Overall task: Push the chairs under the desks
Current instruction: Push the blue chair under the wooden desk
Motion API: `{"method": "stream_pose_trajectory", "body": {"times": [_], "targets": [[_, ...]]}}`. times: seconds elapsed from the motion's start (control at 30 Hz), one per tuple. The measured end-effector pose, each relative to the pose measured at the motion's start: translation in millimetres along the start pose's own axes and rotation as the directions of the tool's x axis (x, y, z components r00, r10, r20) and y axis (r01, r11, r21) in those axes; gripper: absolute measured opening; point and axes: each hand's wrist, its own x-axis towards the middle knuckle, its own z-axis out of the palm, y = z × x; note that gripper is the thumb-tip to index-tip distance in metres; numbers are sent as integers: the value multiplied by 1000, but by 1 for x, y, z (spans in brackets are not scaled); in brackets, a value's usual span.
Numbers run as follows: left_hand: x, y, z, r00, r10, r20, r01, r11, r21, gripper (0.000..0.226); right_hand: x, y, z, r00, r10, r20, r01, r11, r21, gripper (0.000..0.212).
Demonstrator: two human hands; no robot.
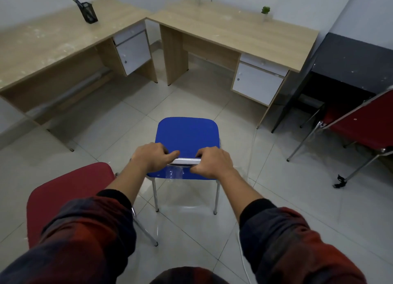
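Note:
A blue chair (187, 134) with chrome legs stands on the tiled floor in the middle, facing a wooden desk (234, 30) at the back. My left hand (152, 156) and my right hand (212, 161) both grip the top edge of the chair's backrest, fingers curled over it. A second wooden desk (49, 43) runs along the left wall. A red chair (70, 198) stands at my lower left, close to the blue one. Another red chair (361, 126) sits at the right, tilted in view.
A black pen holder (89, 12) stands on the left desk. Two small potted plants (265, 12) stand on the back desk. A black table (350, 62) is at the far right. A white cable (244, 251) trails across the floor tiles.

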Motion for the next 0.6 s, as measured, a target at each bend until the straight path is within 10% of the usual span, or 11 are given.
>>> {"method": "stream_pose_trajectory", "body": {"times": [0.6], "targets": [[53, -40, -30, 994, 11, -112, -21, 996, -89, 58, 52, -29, -17, 999, 23, -23, -23, 1000, 1, 36]]}}
